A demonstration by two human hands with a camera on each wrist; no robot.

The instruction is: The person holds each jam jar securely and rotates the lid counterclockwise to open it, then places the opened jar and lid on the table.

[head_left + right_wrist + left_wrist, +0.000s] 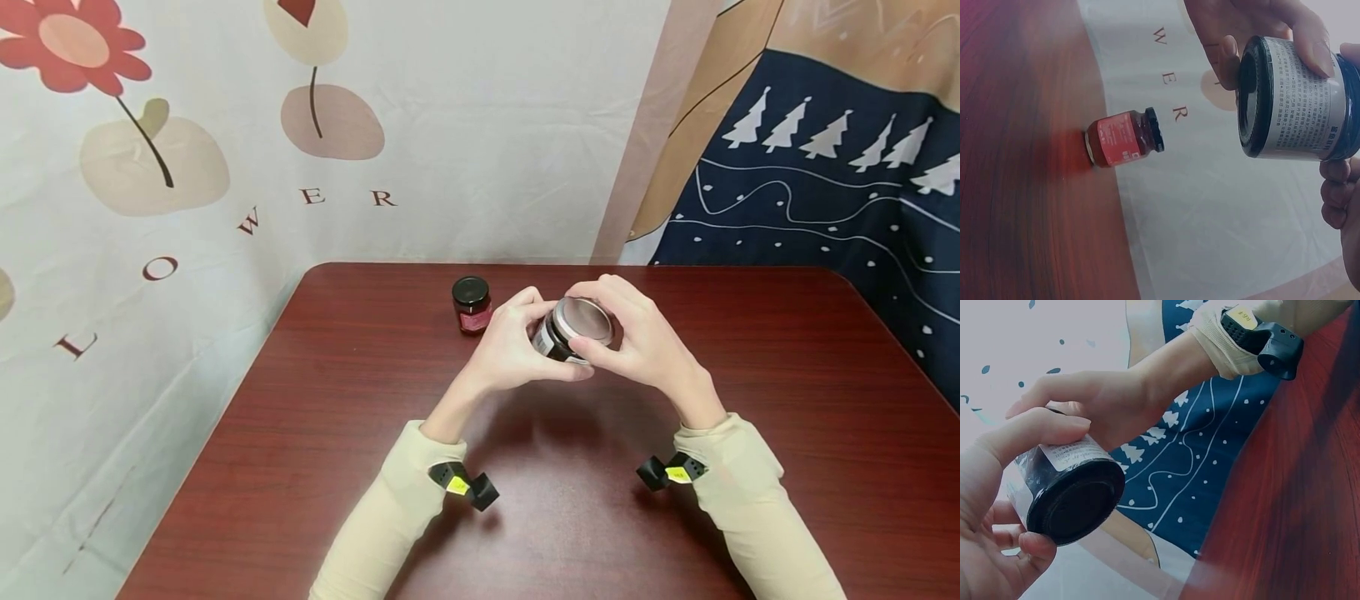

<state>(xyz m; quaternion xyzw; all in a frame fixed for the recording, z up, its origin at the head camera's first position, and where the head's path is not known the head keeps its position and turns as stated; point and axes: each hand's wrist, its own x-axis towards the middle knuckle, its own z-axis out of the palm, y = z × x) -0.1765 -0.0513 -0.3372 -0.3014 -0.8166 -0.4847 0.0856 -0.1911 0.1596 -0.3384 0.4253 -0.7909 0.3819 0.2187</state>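
The person's left hand (517, 340) has its grip wrapped round the dark, cylindrical glass jar (551, 343) with a white printed label (1300, 106), while the right hand (643, 332) has its grip round the rim of the jar's silvery, round lid (587, 320). The jar tilts in the air above the reddish-brown, wood-grained bench (285, 425). Just beside the left hand, a smaller glass jar with a red label and black lid (471, 291) stands upright on the bench, near its far edge.
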